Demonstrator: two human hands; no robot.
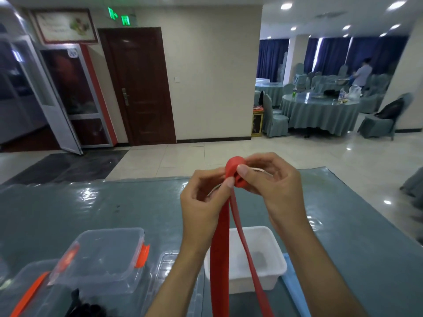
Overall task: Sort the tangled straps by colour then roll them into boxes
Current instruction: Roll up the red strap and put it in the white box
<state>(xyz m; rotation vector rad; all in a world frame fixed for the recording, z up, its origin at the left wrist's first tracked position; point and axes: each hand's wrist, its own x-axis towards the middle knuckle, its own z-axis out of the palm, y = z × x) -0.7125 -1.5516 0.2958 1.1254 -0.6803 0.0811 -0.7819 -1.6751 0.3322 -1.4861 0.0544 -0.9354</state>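
Note:
Both hands are raised above the table and hold a red strap (220, 243). Its top end is wound into a small roll between my fingertips, and two long tails hang down toward me. My left hand (206, 200) pinches the roll from the left with thumb and curled fingers. My right hand (274, 179) grips it from the right, thumb on the front. Below the hands stands an open white box (270, 268) with nothing in it. A black strap (84, 307) lies at the bottom left, partly cut off by the frame.
Clear plastic boxes with orange clips (103, 255) sit at the left on the grey-green table cover (68, 209). A blue strip (295, 287) lies right of the white box. Beyond the table's far edge are tiled floor, a brown door and a covered round dining table (320, 110).

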